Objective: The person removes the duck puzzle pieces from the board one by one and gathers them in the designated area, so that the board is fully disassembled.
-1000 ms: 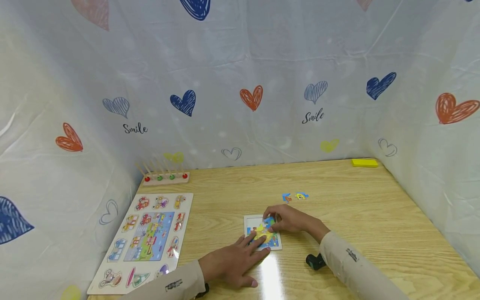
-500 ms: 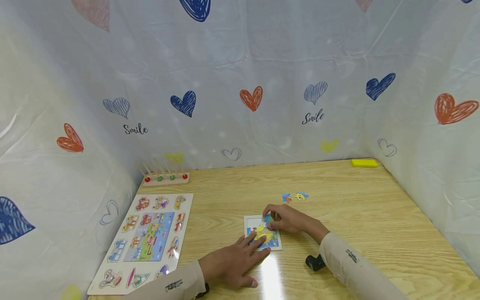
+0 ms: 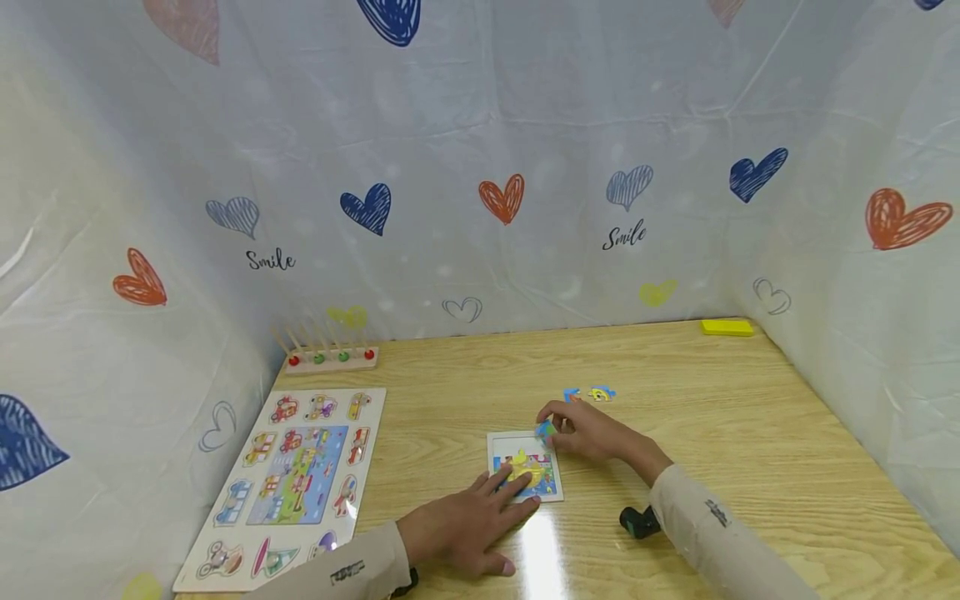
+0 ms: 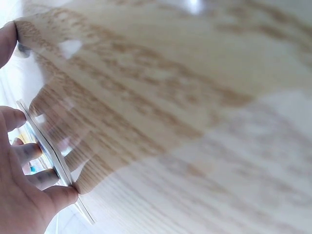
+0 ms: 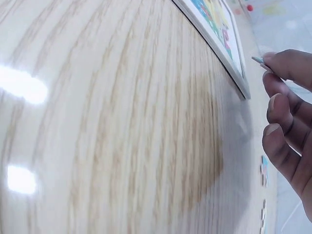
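A small blue-green puzzle piece is pinched between the thumb and index finger of the right hand; it is held up at the far right corner of the puzzle tray. The left hand is spread wide, with fingertips rested on the near part of the tray and on the yellow picture. The near part is filled, while the far strip is bare.

Only an edge of the piece seems to be gripped, so it could be twisted or dropped if the pinch is loosened. If it is lowered at a tilt or turned wrongly, its tab could be caught on the rim or a neighbour forced up. Should the left fingers be lifted, the tray could be slid along the smooth desk. Two loose pieces, one blue and orange, one yellow and blue, could be brushed aside by the right knuckles, which are close by.
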Demonstrator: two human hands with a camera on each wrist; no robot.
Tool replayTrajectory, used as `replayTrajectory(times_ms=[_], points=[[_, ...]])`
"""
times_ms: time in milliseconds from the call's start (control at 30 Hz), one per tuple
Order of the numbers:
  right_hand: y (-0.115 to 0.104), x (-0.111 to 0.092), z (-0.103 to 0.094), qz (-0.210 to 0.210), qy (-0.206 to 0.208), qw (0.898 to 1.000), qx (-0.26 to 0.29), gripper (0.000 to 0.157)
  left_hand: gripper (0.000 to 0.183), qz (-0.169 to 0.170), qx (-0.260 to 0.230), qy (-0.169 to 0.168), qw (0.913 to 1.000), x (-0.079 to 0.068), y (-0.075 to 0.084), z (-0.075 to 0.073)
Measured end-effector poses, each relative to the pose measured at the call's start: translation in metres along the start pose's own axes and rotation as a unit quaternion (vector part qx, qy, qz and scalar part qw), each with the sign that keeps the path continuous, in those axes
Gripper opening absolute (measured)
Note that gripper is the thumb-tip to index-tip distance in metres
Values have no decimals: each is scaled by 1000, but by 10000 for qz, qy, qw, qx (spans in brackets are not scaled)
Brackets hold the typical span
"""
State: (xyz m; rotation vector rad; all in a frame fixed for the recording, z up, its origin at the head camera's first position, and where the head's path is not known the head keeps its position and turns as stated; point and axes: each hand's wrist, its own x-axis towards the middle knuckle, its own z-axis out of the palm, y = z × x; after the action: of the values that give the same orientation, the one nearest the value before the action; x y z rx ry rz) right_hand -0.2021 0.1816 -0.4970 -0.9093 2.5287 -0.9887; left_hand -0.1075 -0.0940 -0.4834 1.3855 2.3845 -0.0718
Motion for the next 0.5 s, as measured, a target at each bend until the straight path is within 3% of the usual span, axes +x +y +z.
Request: replayTrajectory(times_ms=[500], points=[[27,-24,-27,189,504,9976,429,37,84,22,22,-3,10000,1,0,1]])
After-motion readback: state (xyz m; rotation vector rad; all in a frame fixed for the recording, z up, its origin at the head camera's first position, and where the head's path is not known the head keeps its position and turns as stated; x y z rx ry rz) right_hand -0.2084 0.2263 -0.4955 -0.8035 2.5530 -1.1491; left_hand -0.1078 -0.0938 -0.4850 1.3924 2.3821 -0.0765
